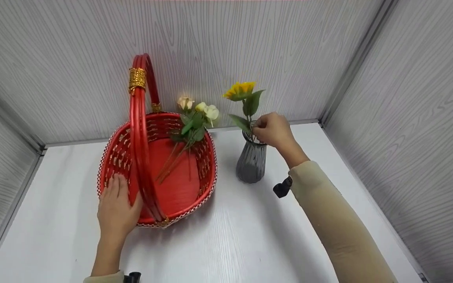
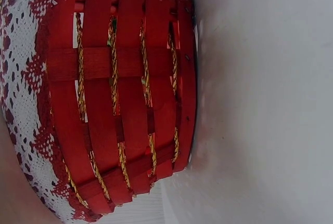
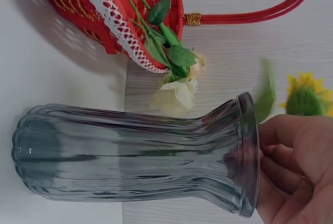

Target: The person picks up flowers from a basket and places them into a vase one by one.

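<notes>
My right hand (image 1: pixel 273 129) pinches the stem of a yellow sunflower (image 1: pixel 239 91) at the mouth of a grey ribbed glass vase (image 1: pixel 251 165). The sunflower stands upright with green leaves; its stem's lower end is hard to make out through the glass. At the left, my left hand (image 1: pixel 117 206) rests over the near-left rim of a red woven basket (image 1: pixel 175 200), fingers straight along its inner wall. The left wrist view shows the basket's outer slats (image 2: pixel 99 99) and white lace edging. Pale roses (image 1: pixel 212 112) lean on the basket's far right rim, stems inside.
The basket's tall red handle (image 1: pixel 138 129) arches up beside the left hand. A grey wood-grain wall (image 1: pixel 289 51) stands close behind the vase and basket, with another panel (image 1: pixel 419 118) at the right. Everything sits on a white table (image 1: pixel 226 243).
</notes>
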Motion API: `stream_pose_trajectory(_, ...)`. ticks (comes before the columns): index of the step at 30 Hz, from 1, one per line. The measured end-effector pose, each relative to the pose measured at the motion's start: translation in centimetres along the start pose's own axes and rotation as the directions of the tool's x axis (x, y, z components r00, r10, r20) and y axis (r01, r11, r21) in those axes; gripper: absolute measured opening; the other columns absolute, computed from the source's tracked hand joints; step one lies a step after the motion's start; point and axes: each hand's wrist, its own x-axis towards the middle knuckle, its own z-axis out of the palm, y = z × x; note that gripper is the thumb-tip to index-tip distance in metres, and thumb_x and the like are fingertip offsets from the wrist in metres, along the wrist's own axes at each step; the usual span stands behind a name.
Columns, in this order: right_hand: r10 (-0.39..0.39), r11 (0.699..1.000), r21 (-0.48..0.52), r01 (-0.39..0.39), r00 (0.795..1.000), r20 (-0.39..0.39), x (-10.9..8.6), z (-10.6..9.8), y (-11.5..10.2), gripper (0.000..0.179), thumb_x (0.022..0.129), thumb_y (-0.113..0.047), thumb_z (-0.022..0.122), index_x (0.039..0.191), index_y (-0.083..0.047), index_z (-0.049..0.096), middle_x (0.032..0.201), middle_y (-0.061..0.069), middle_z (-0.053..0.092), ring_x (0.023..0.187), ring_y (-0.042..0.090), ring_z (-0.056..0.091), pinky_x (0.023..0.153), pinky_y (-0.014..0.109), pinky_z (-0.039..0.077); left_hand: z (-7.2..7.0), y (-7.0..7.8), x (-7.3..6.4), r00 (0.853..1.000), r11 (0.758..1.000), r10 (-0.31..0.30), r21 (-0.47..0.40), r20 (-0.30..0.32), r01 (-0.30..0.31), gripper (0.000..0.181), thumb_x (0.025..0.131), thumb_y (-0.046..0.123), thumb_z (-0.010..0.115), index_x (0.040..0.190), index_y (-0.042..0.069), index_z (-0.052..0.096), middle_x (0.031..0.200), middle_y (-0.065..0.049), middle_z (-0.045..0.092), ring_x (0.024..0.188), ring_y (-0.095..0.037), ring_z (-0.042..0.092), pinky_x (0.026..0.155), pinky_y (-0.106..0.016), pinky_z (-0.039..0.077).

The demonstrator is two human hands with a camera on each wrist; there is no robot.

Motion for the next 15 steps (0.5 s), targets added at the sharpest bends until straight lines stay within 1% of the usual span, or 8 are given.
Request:
stream_pose_trajectory(2, -0.002, 1.0, 0.009, 0.002, 1.0, -0.015, -0.1, -0.1, 0.0, 0.011, 0.078, -0.017, 0.061, 0.071, -0.013, 0.068, 0.062, -0.001, 0.061, 0.056, 0.013, 0.055, 0.048, 0.026, 0.045, 0.0, 0.0, 0.0, 1.0, 1.0, -0.001, -0.001, 0.002, 0.001, 0.071, 0.093, 0.044, 0.04, 0.142, -0.005, 0.024, 0.146, -0.023, 0.024, 0.137, -0.035, 0.019, 0.111, -0.047, 0.012)
stream_pose_trajectory(5, 0.015, 0.998, 0.055, -0.014, 1.0, -0.024, -0.2, -0.2, 0.1, 0.012, 0.08, -0.02, 0.06, 0.074, -0.014, 0.068, 0.065, -0.001, 0.063, 0.057, 0.012, 0.057, 0.049, 0.026, 0.048, 0.0, 0.0, 0.0, 1.0, 1.0, -0.001, -0.002, 0.0, 0.001, 0.071, 0.093, 0.044, 0.04, 0.141, -0.006, 0.025, 0.146, -0.023, 0.025, 0.136, -0.036, 0.019, 0.111, -0.047, 0.012)
stream_pose_trajectory(9, 0.028, 0.988, 0.155, -0.023, 0.999, -0.025, -0.6, -0.3, -0.1, 0.012, 0.082, -0.023, 0.061, 0.078, -0.014, 0.068, 0.069, 0.001, 0.064, 0.058, 0.013, 0.061, 0.049, 0.026, 0.051, -0.1, 0.1, 0.0, 1.0, 1.0, 0.001, -0.006, -0.002, -0.001, 0.071, 0.093, 0.044, 0.04, 0.141, -0.006, 0.026, 0.146, -0.023, 0.025, 0.136, -0.036, 0.02, 0.111, -0.047, 0.012)
stream_pose_trajectory(12, 0.019, 0.97, 0.243, -0.011, 0.999, -0.031, -0.9, -0.2, -0.6, 0.011, 0.083, -0.023, 0.062, 0.08, -0.013, 0.067, 0.071, 0.002, 0.064, 0.061, 0.013, 0.062, 0.052, 0.026, 0.053, -0.1, 0.1, 0.0, 1.0, 1.0, 0.002, -0.006, -0.002, -0.002, 0.071, 0.093, 0.044, 0.04, 0.141, -0.006, 0.026, 0.146, -0.023, 0.025, 0.136, -0.036, 0.019, 0.111, -0.047, 0.012)
stream_pose_trajectory(15, -0.006, 0.936, 0.351, 0.018, 0.999, -0.035, -1.3, 0.0, -1.4, 0.011, 0.083, -0.02, 0.063, 0.082, -0.01, 0.067, 0.073, 0.005, 0.065, 0.064, 0.016, 0.063, 0.055, 0.027, 0.054, 0.1, -0.1, 0.0, 1.0, 1.0, 0.004, -0.003, -0.007, -0.004, 0.071, 0.092, 0.043, 0.04, 0.141, -0.005, 0.025, 0.146, -0.023, 0.025, 0.136, -0.035, 0.019, 0.111, -0.047, 0.012)
